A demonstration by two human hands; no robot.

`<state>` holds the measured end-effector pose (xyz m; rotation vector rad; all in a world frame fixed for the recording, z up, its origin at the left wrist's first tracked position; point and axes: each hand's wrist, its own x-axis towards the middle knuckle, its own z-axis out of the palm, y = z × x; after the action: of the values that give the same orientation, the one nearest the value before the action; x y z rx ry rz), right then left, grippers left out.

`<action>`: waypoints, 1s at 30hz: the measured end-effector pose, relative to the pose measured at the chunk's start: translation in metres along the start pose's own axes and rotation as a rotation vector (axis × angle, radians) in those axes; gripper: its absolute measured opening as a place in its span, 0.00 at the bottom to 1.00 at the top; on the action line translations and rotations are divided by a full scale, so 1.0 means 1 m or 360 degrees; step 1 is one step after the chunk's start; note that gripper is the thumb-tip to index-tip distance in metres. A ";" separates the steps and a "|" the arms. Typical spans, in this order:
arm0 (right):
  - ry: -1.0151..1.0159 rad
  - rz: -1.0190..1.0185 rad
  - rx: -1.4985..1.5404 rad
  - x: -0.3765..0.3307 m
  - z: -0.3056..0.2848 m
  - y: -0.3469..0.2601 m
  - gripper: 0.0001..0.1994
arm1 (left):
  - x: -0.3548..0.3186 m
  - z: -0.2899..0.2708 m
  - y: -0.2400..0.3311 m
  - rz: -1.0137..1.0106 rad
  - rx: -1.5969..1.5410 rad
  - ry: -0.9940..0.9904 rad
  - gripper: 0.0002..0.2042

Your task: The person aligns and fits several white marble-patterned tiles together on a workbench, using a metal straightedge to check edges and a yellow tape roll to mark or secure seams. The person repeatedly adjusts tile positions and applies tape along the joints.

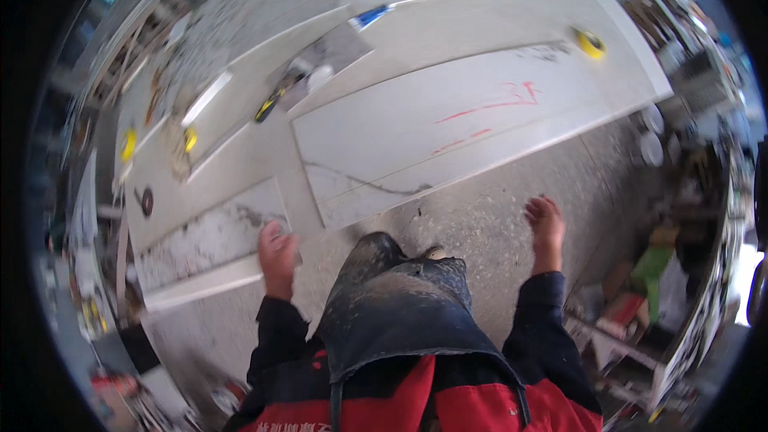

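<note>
My left hand (278,254) is by the near right end of a small white marble-look slab (212,232) with grey veins; I cannot tell whether it touches. Its fingers are somewhat blurred, loosely apart, with nothing seen in them. Over the floor to the right hangs my right hand (546,232), empty, its fingers loosely apart and a little bent. In front of me a larger white slab (400,128) with red marks and a grey vein lies on the pale worktable (240,144). Beyond it, a yellow-and-black handled tool (270,104) rests beside a grey board (328,60).
A yellow tape roll (590,44) sits at the table's right, and a dark-red tape roll (145,201) at its left. A blue-and-white item (370,16) lies farther back. Boxes (628,304) fill a low shelf at right. White buckets (650,136) stand near the table's right corner.
</note>
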<state>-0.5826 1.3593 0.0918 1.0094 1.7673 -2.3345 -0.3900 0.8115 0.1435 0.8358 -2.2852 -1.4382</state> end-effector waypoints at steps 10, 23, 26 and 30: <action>0.0165 0.0028 -0.0502 0.140 -0.079 -0.113 0.23 | -0.055 0.132 0.040 -0.0085 0.0835 0.0106 0.29; 0.0278 -0.0862 -0.2309 0.321 -0.031 -0.233 0.37 | -0.019 0.132 0.029 -0.0737 0.0422 0.0430 0.24; 0.0156 -0.0957 -0.2432 0.317 -0.038 -0.233 0.35 | -0.018 0.126 0.025 -0.0798 0.0475 0.0483 0.24; 0.0078 -0.0975 -0.2391 0.318 -0.043 -0.243 0.26 | -0.025 0.118 0.010 -0.0756 0.0684 0.0561 0.21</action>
<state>-0.9114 1.5893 0.1273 0.2171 3.0749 -0.4192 -0.4382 0.9147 0.1010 1.7019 -2.2284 -0.8473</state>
